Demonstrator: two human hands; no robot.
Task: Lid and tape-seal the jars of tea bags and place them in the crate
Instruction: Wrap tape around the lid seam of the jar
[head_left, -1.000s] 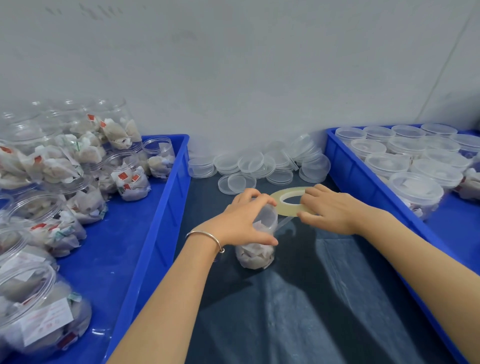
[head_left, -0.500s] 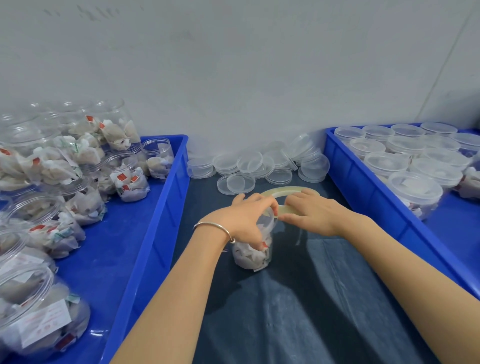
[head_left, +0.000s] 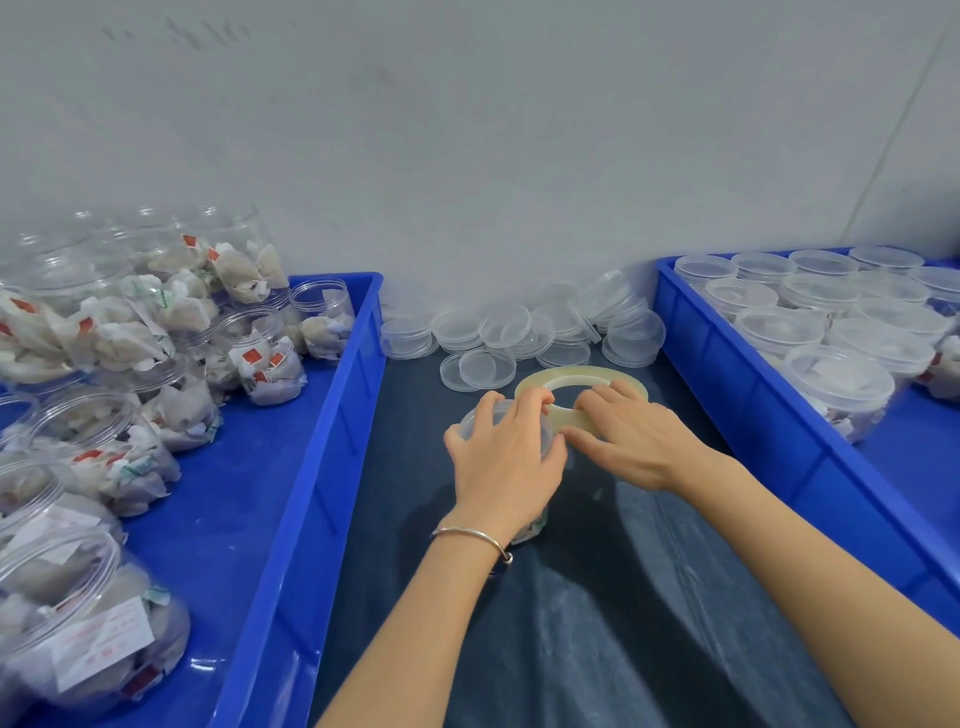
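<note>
Where the left blue crate (head_left: 332, 436) occupies the tabletop (head_left: 597, 623), it contains open clear jars of tea bags (head_left: 260, 358), some stacked toward the wall. Between the two crates, on the dark tabletop surface, loose clear lids (head_left: 519, 332) lie in overlapping piles against the wall. In front of the lids stands the jar being sealed (head_left: 480, 415), upright and lidded, with tea bags visible at its base. The left hand (head_left: 506, 457), with a bracelet (head_left: 470, 535) on its wrist, is curled over the lid and grips the jar from above. The right hand (head_left: 631, 434) holds the tape roll (head_left: 582, 379) just beside the jar rim, fingers curled on the roll; the two hands touch at the fingertips. The right blue crate (head_left: 737, 384) holds lidded jars (head_left: 836, 374) in upright rows.
</note>
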